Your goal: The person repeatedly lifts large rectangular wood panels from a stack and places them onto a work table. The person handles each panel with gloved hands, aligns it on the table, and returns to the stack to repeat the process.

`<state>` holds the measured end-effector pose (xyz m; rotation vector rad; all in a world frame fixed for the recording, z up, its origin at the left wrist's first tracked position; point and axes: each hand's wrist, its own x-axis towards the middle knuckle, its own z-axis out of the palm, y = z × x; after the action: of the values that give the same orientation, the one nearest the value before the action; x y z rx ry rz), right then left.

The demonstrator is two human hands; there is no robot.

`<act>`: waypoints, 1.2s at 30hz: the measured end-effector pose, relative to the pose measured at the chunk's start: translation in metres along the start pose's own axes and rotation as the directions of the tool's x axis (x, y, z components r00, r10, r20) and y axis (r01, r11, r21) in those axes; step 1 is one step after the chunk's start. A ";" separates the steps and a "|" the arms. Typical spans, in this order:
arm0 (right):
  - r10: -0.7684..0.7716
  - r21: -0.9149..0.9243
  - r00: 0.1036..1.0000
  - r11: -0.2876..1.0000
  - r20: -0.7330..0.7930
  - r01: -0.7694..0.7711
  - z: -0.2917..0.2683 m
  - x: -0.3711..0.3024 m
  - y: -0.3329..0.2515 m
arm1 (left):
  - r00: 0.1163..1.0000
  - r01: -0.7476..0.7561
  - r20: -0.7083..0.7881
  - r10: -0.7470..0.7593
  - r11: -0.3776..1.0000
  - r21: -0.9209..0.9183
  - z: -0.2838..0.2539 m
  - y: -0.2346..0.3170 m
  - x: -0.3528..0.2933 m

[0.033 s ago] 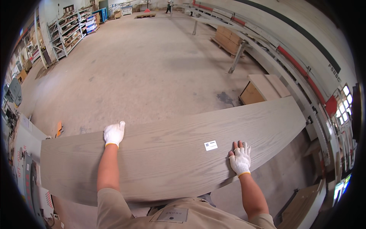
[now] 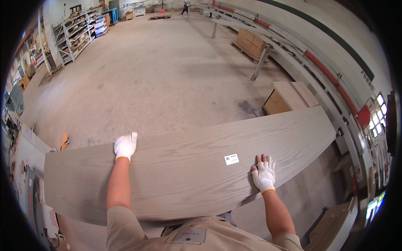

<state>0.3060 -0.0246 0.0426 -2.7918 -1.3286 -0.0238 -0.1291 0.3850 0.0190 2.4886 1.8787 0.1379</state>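
Observation:
I hold a long grey wood-grain board [image 2: 180, 167] level across my front, reaching from lower left to upper right. My left hand [image 2: 124, 146], in a white glove, curls over the board's far long edge, left of the middle. My right hand [image 2: 264, 173], also gloved in white, lies flat on the top face at the near edge, fingers spread, and its thumb is hidden. A small white label [image 2: 231, 159] is stuck on the board just left of my right hand.
A stack of pale panels [image 2: 289, 96] stands beyond the board's right end, and another wood stack [image 2: 251, 44] farther back. A long rail with red parts [image 2: 331, 71] lines the right wall. Metal shelving [image 2: 71, 37] stands far left, a machine [image 2: 25, 184] close at my left. A person [image 2: 185, 6] stands far off.

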 end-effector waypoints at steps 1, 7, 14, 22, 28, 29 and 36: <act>-0.001 0.007 1.000 1.000 0.000 0.001 0.000 -0.001 0.000 | 1.000 0.001 0.011 -0.001 1.000 0.004 0.003 -0.001 0.000; -0.016 0.021 0.999 1.000 -0.030 0.016 -0.002 -0.001 0.001 | 1.000 -0.004 -0.021 0.003 1.000 -0.017 0.004 -0.001 0.002; -0.007 0.031 1.000 0.999 -0.025 0.008 -0.003 0.000 -0.001 | 0.999 0.000 -0.045 -0.001 1.000 -0.025 0.008 -0.001 0.004; 0.010 0.000 1.000 1.000 0.009 -0.010 -0.004 0.001 -0.002 | 0.999 0.022 -0.032 -0.025 0.997 -0.073 0.012 -0.002 0.005; 0.020 0.011 1.000 1.000 0.017 -0.021 -0.005 -0.001 0.000 | 0.999 0.029 -0.026 -0.031 0.995 -0.093 0.009 0.000 0.005; 0.014 0.007 1.000 1.000 0.013 -0.014 -0.006 -0.001 -0.001 | 0.999 0.031 -0.031 -0.033 0.996 -0.082 0.009 -0.001 0.006; 0.021 0.007 1.000 1.000 0.012 -0.021 -0.007 -0.002 -0.003 | 0.999 0.026 -0.036 -0.030 0.994 -0.110 0.004 0.001 0.002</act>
<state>0.3023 -0.0243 0.0500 -2.8042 -1.2995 -0.0009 -0.1270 0.3868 0.0154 2.4038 1.8639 0.2814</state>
